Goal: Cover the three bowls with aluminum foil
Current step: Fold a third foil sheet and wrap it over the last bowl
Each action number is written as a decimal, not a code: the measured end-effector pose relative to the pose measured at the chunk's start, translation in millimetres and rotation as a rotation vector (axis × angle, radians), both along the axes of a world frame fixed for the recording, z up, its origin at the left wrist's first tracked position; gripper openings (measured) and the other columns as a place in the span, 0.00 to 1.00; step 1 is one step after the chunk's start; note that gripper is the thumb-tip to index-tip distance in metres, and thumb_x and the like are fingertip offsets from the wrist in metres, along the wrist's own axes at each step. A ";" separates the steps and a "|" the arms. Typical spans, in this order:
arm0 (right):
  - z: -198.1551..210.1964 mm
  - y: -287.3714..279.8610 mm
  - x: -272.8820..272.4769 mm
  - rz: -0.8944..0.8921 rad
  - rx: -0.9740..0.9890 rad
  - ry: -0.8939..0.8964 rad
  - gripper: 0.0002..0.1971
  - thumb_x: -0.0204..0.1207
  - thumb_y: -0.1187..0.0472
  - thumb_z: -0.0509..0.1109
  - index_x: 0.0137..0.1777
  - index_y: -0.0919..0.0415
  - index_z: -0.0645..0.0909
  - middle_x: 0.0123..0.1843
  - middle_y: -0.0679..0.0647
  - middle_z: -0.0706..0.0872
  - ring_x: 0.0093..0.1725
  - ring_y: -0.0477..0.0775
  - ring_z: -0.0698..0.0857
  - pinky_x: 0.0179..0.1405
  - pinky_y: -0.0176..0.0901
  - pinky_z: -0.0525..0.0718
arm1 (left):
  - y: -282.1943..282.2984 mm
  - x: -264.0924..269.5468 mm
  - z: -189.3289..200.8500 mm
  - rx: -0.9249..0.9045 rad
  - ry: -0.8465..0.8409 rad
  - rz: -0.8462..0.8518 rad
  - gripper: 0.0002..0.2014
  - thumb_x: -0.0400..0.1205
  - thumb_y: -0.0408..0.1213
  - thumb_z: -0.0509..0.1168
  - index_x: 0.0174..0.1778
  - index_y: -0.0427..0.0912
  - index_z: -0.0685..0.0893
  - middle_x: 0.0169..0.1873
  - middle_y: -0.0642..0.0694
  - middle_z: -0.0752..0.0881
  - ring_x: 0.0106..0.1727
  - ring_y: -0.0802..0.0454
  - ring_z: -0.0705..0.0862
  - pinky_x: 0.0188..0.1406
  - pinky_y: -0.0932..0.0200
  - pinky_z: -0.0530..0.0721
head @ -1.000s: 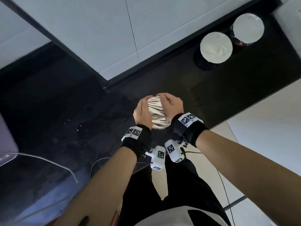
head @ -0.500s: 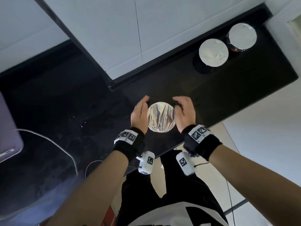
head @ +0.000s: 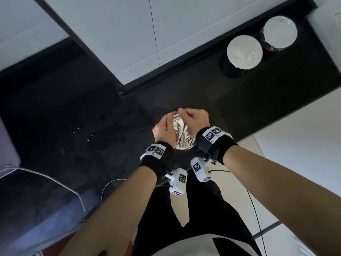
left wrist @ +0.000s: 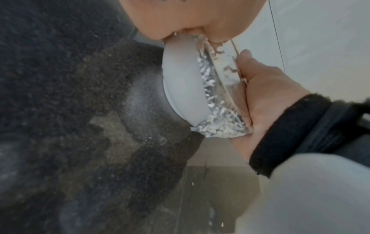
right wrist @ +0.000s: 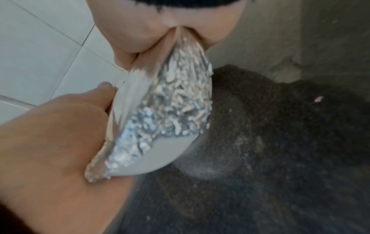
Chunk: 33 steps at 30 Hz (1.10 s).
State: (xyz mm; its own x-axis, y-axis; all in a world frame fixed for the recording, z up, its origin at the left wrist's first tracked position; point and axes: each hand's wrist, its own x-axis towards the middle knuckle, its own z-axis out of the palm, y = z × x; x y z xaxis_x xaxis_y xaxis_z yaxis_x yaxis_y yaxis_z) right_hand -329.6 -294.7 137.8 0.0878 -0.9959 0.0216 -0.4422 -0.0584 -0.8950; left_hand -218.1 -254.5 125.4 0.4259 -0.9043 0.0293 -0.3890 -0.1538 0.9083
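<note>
Two bowls (head: 244, 51) at the far right of the counter (head: 184, 93) already wear flat foil; a third bowl, near the front edge, sits between the left hand (head: 163, 129) and right hand (head: 195, 120), its foil (head: 181, 135) creased on top. Both hands cup the rim, fingers curled round it, and the fingertips meet at the far side.

From the left wrist, the white bowl (left wrist: 184, 88) stands on the counter with a crimped band of foil just below its rim, the right hand pressing that band against the wall.

From the right wrist, the foil skirt (right wrist: 170, 107) is crumpled tight over most of the side, though blur makes its lower edge hard to judge. To finish well, I would press downward and inward, work round the rim in small steps, and keep the bowl flat so it cannot tip.
</note>
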 end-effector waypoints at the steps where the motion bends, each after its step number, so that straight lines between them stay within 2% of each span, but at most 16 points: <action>1: 2.2 -1.7 1.2 -0.008 0.023 -0.028 0.16 0.80 0.49 0.67 0.40 0.58 0.91 0.30 0.56 0.89 0.34 0.54 0.87 0.39 0.49 0.85 | -1.7 1.6 2.8 -0.011 0.018 -0.001 0.16 0.89 0.43 0.54 0.53 0.51 0.90 0.39 0.53 0.91 0.41 0.58 0.88 0.45 0.62 0.84; 4: 8.9 -7.3 7.6 -0.027 0.025 -0.044 0.19 0.80 0.45 0.66 0.41 0.58 0.91 0.32 0.62 0.89 0.36 0.62 0.88 0.38 0.54 0.86 | -8.8 8.9 9.2 -0.026 0.054 -0.010 0.17 0.89 0.44 0.54 0.52 0.52 0.90 0.38 0.53 0.91 0.41 0.59 0.88 0.44 0.61 0.84; 6: 14.8 -8.7 12.2 -0.062 0.002 -0.028 0.19 0.81 0.46 0.65 0.42 0.57 0.91 0.33 0.60 0.90 0.36 0.59 0.89 0.41 0.53 0.86 | -15.8 16.2 11.5 -0.015 0.113 -0.074 0.18 0.88 0.47 0.54 0.51 0.52 0.90 0.39 0.52 0.91 0.43 0.57 0.89 0.49 0.56 0.87; 8: 18.3 -7.1 14.5 -0.111 0.007 -0.016 0.17 0.83 0.48 0.64 0.43 0.56 0.91 0.35 0.55 0.91 0.39 0.53 0.90 0.45 0.50 0.87 | -22.8 22.6 14.1 0.023 0.285 -0.129 0.20 0.86 0.52 0.53 0.51 0.51 0.91 0.42 0.49 0.92 0.48 0.52 0.90 0.55 0.47 0.88; 10: 19.9 -1.7 16.6 -0.160 0.016 -0.027 0.17 0.84 0.50 0.63 0.46 0.57 0.90 0.39 0.53 0.92 0.42 0.50 0.90 0.49 0.50 0.87 | -23.2 28.4 16.8 0.028 0.442 -0.136 0.23 0.86 0.52 0.52 0.56 0.46 0.90 0.49 0.47 0.92 0.54 0.51 0.90 0.63 0.44 0.85; 13: 20.4 4.4 20.2 -0.276 -0.027 -0.029 0.15 0.86 0.56 0.59 0.52 0.58 0.88 0.44 0.51 0.90 0.48 0.55 0.88 0.53 0.53 0.85 | -11.1 33.6 17.8 -0.028 0.444 -0.067 0.22 0.88 0.48 0.51 0.67 0.44 0.84 0.62 0.51 0.88 0.64 0.57 0.84 0.70 0.50 0.80; 15: 18.5 10.5 24.7 -0.308 -0.034 -0.068 0.15 0.87 0.57 0.55 0.61 0.56 0.84 0.49 0.47 0.87 0.48 0.53 0.87 0.54 0.53 0.85 | 1.0 29.7 13.7 -0.061 0.456 -0.062 0.20 0.89 0.45 0.51 0.72 0.45 0.80 0.65 0.49 0.85 0.66 0.56 0.83 0.70 0.51 0.80; 17: 15.9 19.4 28.5 -0.280 -0.044 -0.095 0.16 0.88 0.56 0.53 0.67 0.53 0.80 0.52 0.45 0.86 0.46 0.48 0.85 0.56 0.52 0.85 | 8.1 23.6 11.6 -0.091 0.440 -0.060 0.19 0.90 0.42 0.50 0.71 0.44 0.79 0.62 0.48 0.85 0.64 0.54 0.84 0.67 0.50 0.82; 20: 19.8 25.9 28.1 -0.264 -0.032 -0.076 0.16 0.88 0.57 0.53 0.65 0.55 0.81 0.52 0.50 0.87 0.48 0.47 0.84 0.58 0.52 0.85 | 4.3 21.1 19.4 -0.094 0.457 -0.083 0.18 0.89 0.43 0.49 0.65 0.46 0.82 0.56 0.48 0.88 0.58 0.52 0.86 0.62 0.48 0.85; 22: 22.9 22.6 21.8 -0.240 0.015 -0.121 0.16 0.87 0.56 0.53 0.64 0.55 0.81 0.54 0.52 0.87 0.51 0.49 0.84 0.60 0.56 0.84 | -2.8 23.9 24.2 -0.061 0.552 -0.149 0.18 0.88 0.43 0.50 0.63 0.47 0.83 0.56 0.45 0.88 0.59 0.49 0.87 0.61 0.48 0.86; 25: 30.1 17.1 10.3 -0.117 0.191 -0.288 0.15 0.83 0.52 0.58 0.66 0.48 0.79 0.65 0.53 0.85 0.64 0.52 0.84 0.70 0.59 0.79 | -12.1 29.7 28.4 0.035 0.699 -0.183 0.17 0.90 0.38 0.50 0.64 0.41 0.83 0.59 0.39 0.88 0.61 0.45 0.87 0.59 0.50 0.86; 28: 44.2 14.2 -1.7 0.026 0.319 -0.445 0.24 0.84 0.58 0.64 0.79 0.51 0.68 0.78 0.54 0.74 0.74 0.49 0.76 0.75 0.49 0.74 | -17.5 37.1 33.7 0.197 0.883 -0.165 0.15 0.90 0.35 0.53 0.62 0.37 0.84 0.56 0.40 0.90 0.56 0.45 0.89 0.50 0.53 0.88; 30: 52.4 17.0 -10.8 0.126 0.234 -0.365 0.29 0.82 0.57 0.67 0.82 0.52 0.64 0.78 0.52 0.72 0.75 0.46 0.75 0.73 0.42 0.74 | -17.5 40.7 37.0 0.283 0.975 -0.159 0.15 0.90 0.35 0.54 0.62 0.32 0.83 0.56 0.37 0.89 0.57 0.42 0.88 0.53 0.50 0.88; 32: 50.7 22.2 -16.2 0.198 0.163 -0.268 0.32 0.78 0.54 0.69 0.81 0.53 0.65 0.75 0.51 0.75 0.72 0.42 0.77 0.71 0.36 0.76 | -13.2 41.6 34.5 0.353 1.058 -0.142 0.19 0.91 0.36 0.52 0.68 0.27 0.78 0.62 0.31 0.85 0.63 0.37 0.85 0.59 0.46 0.86; 33: 47.6 25.1 -16.3 0.204 0.145 -0.225 0.32 0.77 0.50 0.70 0.80 0.53 0.67 0.74 0.49 0.77 0.71 0.40 0.77 0.71 0.37 0.76 | -10.0 41.7 32.4 0.379 1.098 -0.127 0.19 0.91 0.37 0.51 0.69 0.26 0.76 0.64 0.30 0.84 0.63 0.37 0.85 0.58 0.45 0.85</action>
State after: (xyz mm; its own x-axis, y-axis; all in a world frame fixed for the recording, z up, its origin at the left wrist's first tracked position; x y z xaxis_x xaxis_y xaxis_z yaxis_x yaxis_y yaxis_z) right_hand -345.9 -269.6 185.4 0.2952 -0.9523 -0.0772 -0.2249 0.0093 -0.9743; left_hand -176.4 -264.5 157.8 -0.0399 -0.8142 -0.5792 0.5450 -0.5036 0.6703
